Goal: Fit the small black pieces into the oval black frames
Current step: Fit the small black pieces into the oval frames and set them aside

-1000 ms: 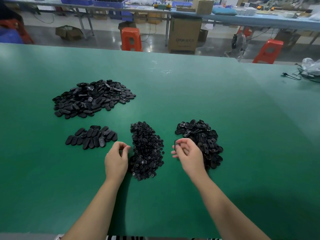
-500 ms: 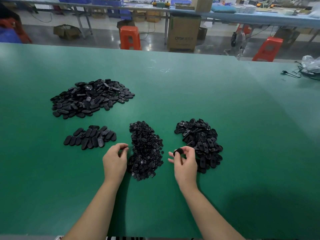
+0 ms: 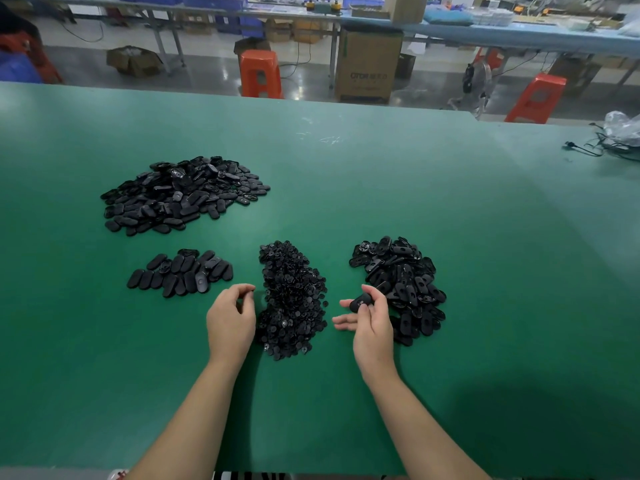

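Green bench (image 3: 381, 202) carries a heap of small black pieces (image 3: 292, 299) between the hands. Right hand (image 3: 372, 322) pinches one oval frame (image 3: 360, 302), probably light and stiff, best held by its edges. Left hand (image 3: 230, 318) has curled fingers; I cannot tell if it holds a piece.

A factory assembly floor is being shown. Black parts are being sorted in piles (image 3: 185, 194) on a green worktable (image 3: 415, 209), while cartons (image 3: 367, 69), orange stools (image 3: 260, 73) and long benches (image 3: 485, 32) are being kept behind.
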The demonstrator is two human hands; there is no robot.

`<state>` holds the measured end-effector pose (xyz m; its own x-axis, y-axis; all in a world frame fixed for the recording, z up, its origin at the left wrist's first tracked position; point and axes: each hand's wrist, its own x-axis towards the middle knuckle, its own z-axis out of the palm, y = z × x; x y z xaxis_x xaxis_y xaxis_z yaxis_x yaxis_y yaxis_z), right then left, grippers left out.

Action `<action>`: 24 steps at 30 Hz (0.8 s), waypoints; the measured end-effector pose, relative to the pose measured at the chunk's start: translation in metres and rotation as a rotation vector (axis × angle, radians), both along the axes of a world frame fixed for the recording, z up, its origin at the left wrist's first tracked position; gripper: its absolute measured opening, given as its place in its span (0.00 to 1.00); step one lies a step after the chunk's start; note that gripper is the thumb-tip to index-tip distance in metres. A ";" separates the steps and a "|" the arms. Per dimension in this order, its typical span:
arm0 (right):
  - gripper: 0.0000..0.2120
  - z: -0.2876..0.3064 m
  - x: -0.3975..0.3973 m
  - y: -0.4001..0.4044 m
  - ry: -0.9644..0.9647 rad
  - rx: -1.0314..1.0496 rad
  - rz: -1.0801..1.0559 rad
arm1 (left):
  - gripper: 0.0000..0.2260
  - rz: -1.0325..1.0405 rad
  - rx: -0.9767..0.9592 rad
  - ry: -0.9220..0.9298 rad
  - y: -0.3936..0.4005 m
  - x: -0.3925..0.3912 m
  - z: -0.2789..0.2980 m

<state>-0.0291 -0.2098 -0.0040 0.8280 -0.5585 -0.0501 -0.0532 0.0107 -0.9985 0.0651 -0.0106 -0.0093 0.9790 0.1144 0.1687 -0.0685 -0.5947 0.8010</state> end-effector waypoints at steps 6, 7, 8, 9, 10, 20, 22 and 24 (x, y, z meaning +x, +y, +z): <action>0.11 -0.001 0.000 -0.001 0.027 -0.015 0.001 | 0.08 0.004 0.000 0.014 -0.001 -0.001 0.002; 0.09 -0.001 0.000 0.000 0.026 -0.024 -0.003 | 0.08 0.005 0.000 0.016 -0.001 -0.001 0.002; 0.08 -0.001 0.000 0.000 0.024 -0.039 -0.005 | 0.08 0.006 -0.002 0.016 -0.001 -0.001 0.002; 0.08 -0.002 0.000 0.000 0.023 -0.057 -0.005 | 0.08 0.007 -0.006 0.016 -0.001 -0.001 0.002; 0.07 -0.002 0.000 0.001 0.024 -0.074 -0.002 | 0.08 0.010 -0.015 0.017 0.000 -0.001 0.001; 0.08 0.001 0.000 -0.001 0.046 -0.135 0.066 | 0.04 0.080 -0.283 0.033 -0.015 -0.005 0.023; 0.09 0.000 0.000 0.000 0.029 -0.138 0.055 | 0.07 -0.057 -0.284 0.030 -0.036 -0.014 0.035; 0.09 0.000 0.000 0.000 0.015 -0.130 0.037 | 0.08 -0.218 -0.224 0.061 -0.061 -0.023 0.044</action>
<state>-0.0287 -0.2099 -0.0045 0.8479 -0.5301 0.0080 -0.0665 -0.1213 -0.9904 0.0423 -0.0721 0.0348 0.9920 -0.0720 0.1034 -0.1231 -0.3793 0.9171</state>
